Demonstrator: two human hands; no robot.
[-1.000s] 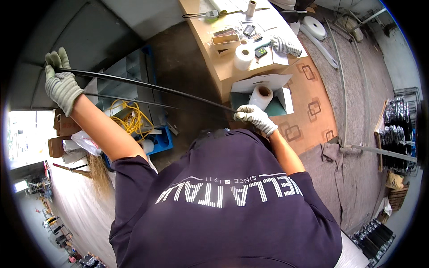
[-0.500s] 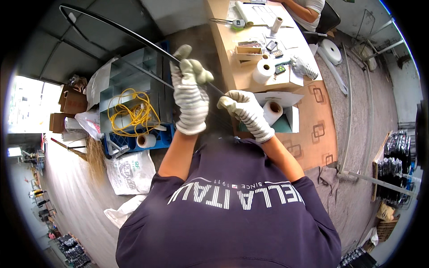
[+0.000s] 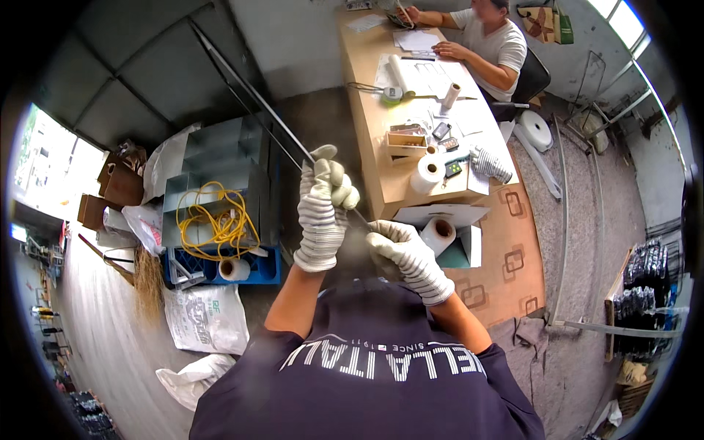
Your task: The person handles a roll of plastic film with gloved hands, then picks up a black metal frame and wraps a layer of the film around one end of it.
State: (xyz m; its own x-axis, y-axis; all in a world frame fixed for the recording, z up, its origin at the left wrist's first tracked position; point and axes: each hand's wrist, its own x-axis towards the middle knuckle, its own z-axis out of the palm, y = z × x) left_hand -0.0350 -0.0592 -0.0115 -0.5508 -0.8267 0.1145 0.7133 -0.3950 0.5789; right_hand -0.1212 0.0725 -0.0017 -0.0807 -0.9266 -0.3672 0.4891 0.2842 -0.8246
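One long, slim, black frame (image 3: 253, 91) is clamped in the white-gloved left hand (image 3: 323, 209) and right hand (image 3: 411, 258); a blue plastic crate (image 3: 264, 272) holds a white roll (image 3: 235, 270).

The left hand (image 3: 323, 213) stands upright, gloved, its fingers curled inward — the bare left forearm (image 3: 295, 302) rises steeply below it. Just beside it, the gloved right hand (image 3: 408, 258) tilts up and leftward, fingertips pinched — the right forearm (image 3: 460, 323) slants up from the lower right.
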